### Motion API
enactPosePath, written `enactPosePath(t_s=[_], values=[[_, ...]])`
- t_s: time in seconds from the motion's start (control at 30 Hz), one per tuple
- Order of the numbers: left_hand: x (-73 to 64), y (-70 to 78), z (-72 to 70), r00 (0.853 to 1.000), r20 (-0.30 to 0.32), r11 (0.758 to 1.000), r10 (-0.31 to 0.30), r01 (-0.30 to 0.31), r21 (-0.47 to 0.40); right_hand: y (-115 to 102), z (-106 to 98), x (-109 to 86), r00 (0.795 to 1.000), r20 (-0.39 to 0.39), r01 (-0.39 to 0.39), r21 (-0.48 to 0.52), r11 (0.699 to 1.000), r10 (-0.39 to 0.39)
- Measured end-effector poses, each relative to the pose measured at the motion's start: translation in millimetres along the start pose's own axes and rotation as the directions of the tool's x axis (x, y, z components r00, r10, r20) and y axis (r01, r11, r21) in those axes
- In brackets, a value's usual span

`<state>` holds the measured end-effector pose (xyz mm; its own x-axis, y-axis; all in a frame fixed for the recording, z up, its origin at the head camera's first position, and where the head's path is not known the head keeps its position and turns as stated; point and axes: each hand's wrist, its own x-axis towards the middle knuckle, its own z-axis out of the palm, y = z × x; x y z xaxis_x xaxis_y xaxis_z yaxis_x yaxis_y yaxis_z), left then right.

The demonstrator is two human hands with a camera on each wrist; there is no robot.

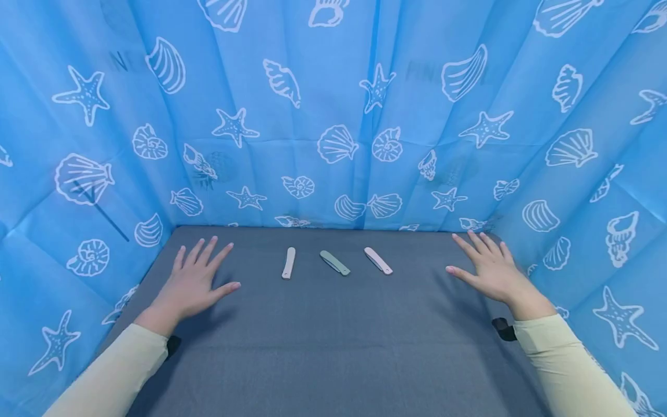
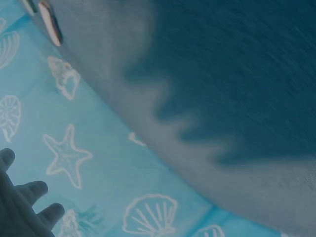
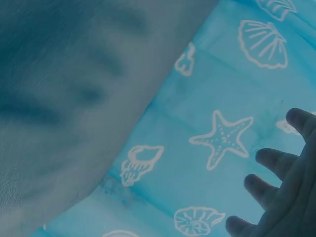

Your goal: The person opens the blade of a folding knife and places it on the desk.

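Note:
Three folding knives lie in a row on the grey table, all folded. The left one is a cream folding knife (image 1: pixel 289 263), standing nearly lengthwise to the view. A green folding knife (image 1: pixel 335 263) lies slanted in the middle, and a pale pink folding knife (image 1: pixel 378 260) slants the same way on the right. My left hand (image 1: pixel 195 284) is held over the table's left side, fingers spread, holding nothing. Over the right side my right hand (image 1: pixel 490 266) is likewise spread, with nothing in it. In the left wrist view, the cream folding knife (image 2: pixel 50 23) shows at the top left.
The grey table (image 1: pixel 333 347) ends at the back against a blue curtain (image 1: pixel 312 116) printed with white shells and starfish. The curtain also runs along the left and right sides. Dark bands sit at both wrists, and the hands cast shadows on the cloth.

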<state>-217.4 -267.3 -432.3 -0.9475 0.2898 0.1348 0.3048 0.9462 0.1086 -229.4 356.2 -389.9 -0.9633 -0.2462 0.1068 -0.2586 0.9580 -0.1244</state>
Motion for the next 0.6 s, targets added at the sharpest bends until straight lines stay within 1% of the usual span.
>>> enactPosePath(t_s=[0.2, 0.4, 0.6], values=[[9.4, 10.8, 3.2, 0.999, -0.036, 0.999, 0.011, -0.012, -0.036, -13, 2, 4.3, 1.0, 0.02, 0.004, 0.064, 0.998, -0.005], [19.4, 21.5, 8.0, 0.997, -0.064, 0.997, 0.035, -0.039, -0.068, -23, 7, 8.9, 0.999, 0.026, 0.016, 0.113, 0.994, -0.019], [31.3, 37.1, 9.1, 0.994, -0.096, 0.992, 0.054, -0.065, -0.109, -33, 9, 16.6, 0.999, 0.021, 0.02, 0.156, 0.987, -0.024]])
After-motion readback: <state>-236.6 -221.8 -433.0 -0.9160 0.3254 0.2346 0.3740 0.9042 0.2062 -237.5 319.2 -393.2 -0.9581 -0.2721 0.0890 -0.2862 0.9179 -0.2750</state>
